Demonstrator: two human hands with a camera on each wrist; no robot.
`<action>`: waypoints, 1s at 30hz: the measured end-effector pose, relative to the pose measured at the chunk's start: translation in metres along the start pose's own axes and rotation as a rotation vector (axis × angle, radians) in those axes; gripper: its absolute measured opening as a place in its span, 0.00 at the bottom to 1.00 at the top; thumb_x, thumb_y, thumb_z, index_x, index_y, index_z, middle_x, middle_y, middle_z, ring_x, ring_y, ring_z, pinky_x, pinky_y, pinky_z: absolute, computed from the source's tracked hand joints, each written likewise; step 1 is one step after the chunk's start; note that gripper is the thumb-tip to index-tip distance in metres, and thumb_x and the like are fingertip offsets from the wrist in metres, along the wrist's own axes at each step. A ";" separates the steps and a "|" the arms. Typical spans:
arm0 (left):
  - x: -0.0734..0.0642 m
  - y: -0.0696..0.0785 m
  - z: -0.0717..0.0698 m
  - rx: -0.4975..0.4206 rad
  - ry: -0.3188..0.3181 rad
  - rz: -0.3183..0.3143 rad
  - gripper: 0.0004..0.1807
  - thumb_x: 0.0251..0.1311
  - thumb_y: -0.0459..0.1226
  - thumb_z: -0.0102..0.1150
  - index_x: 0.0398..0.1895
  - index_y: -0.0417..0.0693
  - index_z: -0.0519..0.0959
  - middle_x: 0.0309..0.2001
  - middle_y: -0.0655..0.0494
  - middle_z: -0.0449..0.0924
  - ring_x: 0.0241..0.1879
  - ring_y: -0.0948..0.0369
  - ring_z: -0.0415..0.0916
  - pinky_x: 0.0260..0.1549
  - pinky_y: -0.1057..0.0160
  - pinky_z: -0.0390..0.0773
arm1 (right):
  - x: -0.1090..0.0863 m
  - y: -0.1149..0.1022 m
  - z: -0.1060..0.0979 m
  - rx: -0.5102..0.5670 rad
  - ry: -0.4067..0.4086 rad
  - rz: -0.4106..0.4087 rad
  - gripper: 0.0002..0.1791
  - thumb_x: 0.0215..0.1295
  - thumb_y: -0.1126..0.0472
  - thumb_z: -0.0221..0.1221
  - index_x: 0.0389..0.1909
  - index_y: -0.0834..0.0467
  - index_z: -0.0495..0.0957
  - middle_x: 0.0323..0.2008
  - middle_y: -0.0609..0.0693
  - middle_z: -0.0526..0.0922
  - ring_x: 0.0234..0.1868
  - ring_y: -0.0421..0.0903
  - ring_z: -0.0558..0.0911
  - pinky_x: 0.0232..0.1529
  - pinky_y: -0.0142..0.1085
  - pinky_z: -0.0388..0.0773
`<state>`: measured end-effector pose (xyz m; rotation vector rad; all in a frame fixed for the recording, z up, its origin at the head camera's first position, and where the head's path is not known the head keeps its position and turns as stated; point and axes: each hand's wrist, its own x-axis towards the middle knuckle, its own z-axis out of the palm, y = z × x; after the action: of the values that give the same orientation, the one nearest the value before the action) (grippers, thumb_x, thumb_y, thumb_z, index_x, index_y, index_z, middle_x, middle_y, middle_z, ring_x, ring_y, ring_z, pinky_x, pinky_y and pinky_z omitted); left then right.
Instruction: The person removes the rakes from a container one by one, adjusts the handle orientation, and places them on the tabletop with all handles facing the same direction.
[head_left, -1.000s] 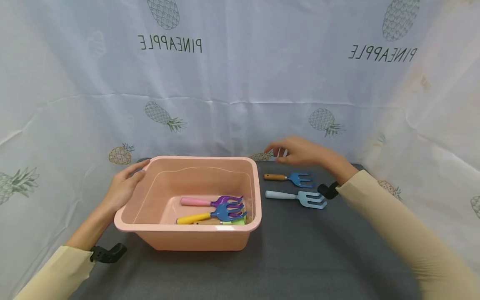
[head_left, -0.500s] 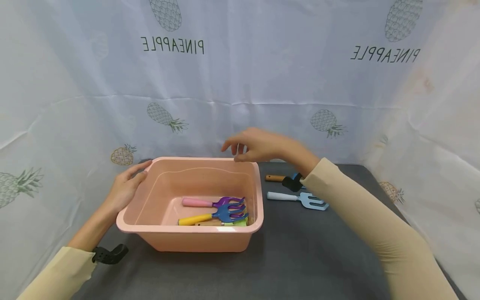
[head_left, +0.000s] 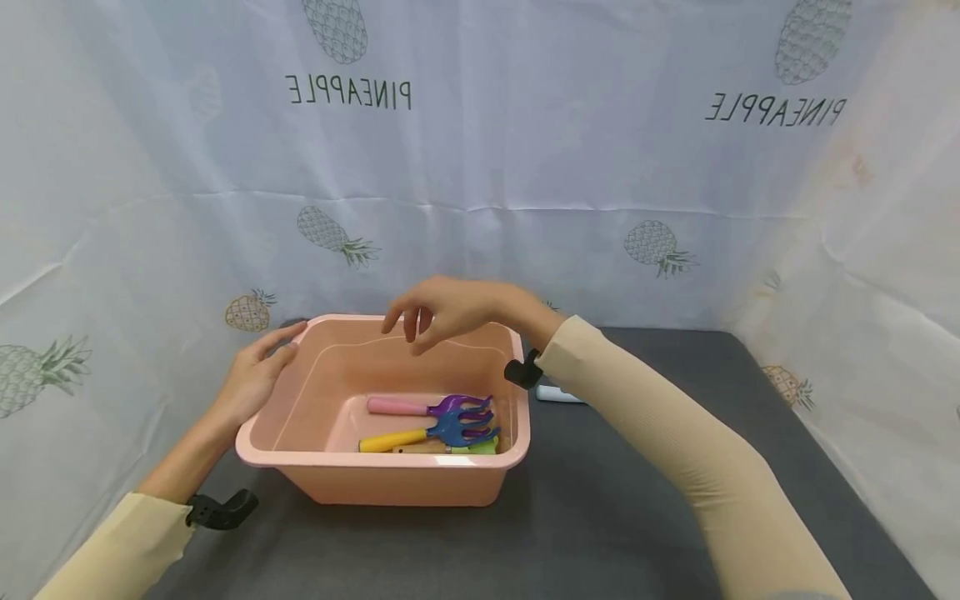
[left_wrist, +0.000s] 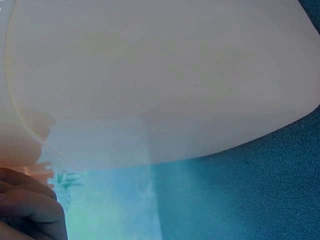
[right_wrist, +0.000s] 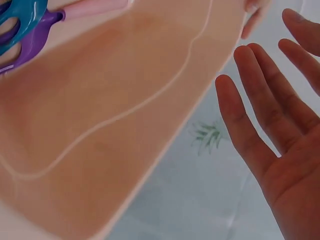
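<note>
A peach-pink plastic basin [head_left: 405, 485] stands on the dark table, and my left hand [head_left: 253, 379] grips its rim at the back left corner. In the left wrist view, curled fingers [left_wrist: 30, 205] show beside the pale basin wall. Over the basin's back part hovers my right hand [head_left: 453, 308], fingers loosely bent, holding nothing. Inside the basin lie a purple hand fork with a pink handle [head_left: 396, 406] and a blue hand fork with a yellow handle [head_left: 392, 440]. Partly hidden under them is a green tool with a wooden handle [head_left: 420, 448].
Right of the basin, a light blue handle end [head_left: 558, 394] shows on the table; the right sleeve [head_left: 645, 425] hides the rest of that fork. A pineapple-print curtain [head_left: 480, 150] hangs behind the table [head_left: 585, 517].
My right hand has moved left, from above the forks on the table to over the basin. Its arm now covers most of those forks. My left hand has stayed on the rim.
</note>
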<state>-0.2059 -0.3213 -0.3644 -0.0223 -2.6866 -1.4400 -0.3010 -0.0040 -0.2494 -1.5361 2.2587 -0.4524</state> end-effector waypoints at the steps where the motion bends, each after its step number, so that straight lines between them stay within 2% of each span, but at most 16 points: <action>1: 0.000 0.000 0.000 0.004 -0.002 0.000 0.31 0.82 0.52 0.39 0.82 0.53 0.59 0.77 0.34 0.62 0.43 0.82 0.73 0.39 0.74 0.80 | 0.004 0.001 0.003 0.009 -0.007 -0.006 0.24 0.68 0.58 0.66 0.64 0.49 0.79 0.48 0.48 0.87 0.51 0.43 0.86 0.55 0.33 0.81; 5: 0.001 0.001 0.000 -0.013 -0.010 -0.007 0.31 0.82 0.52 0.40 0.82 0.54 0.59 0.77 0.35 0.62 0.44 0.82 0.74 0.39 0.73 0.81 | 0.019 0.003 0.014 0.052 -0.038 -0.009 0.26 0.67 0.60 0.66 0.66 0.51 0.78 0.49 0.49 0.88 0.51 0.44 0.86 0.51 0.33 0.82; 11: 0.001 0.001 0.001 -0.035 0.009 -0.006 0.30 0.82 0.50 0.40 0.81 0.52 0.61 0.73 0.34 0.67 0.43 0.81 0.77 0.39 0.73 0.82 | 0.041 0.005 0.029 0.157 -0.105 0.005 0.27 0.68 0.64 0.64 0.68 0.55 0.76 0.50 0.55 0.86 0.51 0.49 0.86 0.45 0.39 0.87; 16: 0.000 0.002 0.000 -0.014 0.010 -0.011 0.31 0.81 0.52 0.40 0.81 0.54 0.61 0.75 0.35 0.65 0.43 0.81 0.76 0.39 0.73 0.81 | 0.056 0.008 0.041 0.161 -0.144 0.029 0.25 0.69 0.63 0.64 0.67 0.52 0.77 0.51 0.54 0.85 0.53 0.48 0.84 0.46 0.40 0.87; 21: 0.001 0.001 0.001 -0.003 0.008 -0.013 0.31 0.81 0.52 0.40 0.82 0.55 0.61 0.75 0.35 0.65 0.43 0.80 0.75 0.39 0.72 0.81 | 0.065 0.012 0.056 0.214 -0.193 0.045 0.26 0.68 0.64 0.65 0.67 0.53 0.77 0.54 0.53 0.84 0.53 0.47 0.83 0.50 0.42 0.86; 26: 0.001 0.002 0.001 -0.023 0.015 -0.015 0.30 0.81 0.51 0.40 0.81 0.54 0.61 0.73 0.34 0.68 0.42 0.79 0.77 0.38 0.72 0.82 | 0.073 0.015 0.066 0.266 -0.230 0.080 0.27 0.65 0.64 0.68 0.66 0.53 0.78 0.53 0.51 0.85 0.50 0.43 0.84 0.49 0.40 0.87; 30: -0.001 0.003 0.001 -0.029 0.020 -0.021 0.30 0.81 0.51 0.40 0.81 0.54 0.61 0.72 0.33 0.69 0.42 0.78 0.78 0.38 0.71 0.82 | 0.080 0.016 0.071 0.279 -0.257 0.089 0.26 0.66 0.63 0.68 0.65 0.53 0.78 0.51 0.53 0.86 0.50 0.43 0.84 0.47 0.39 0.87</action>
<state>-0.2051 -0.3189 -0.3620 0.0189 -2.6576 -1.4769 -0.3074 -0.0765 -0.3290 -1.2704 1.9644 -0.4902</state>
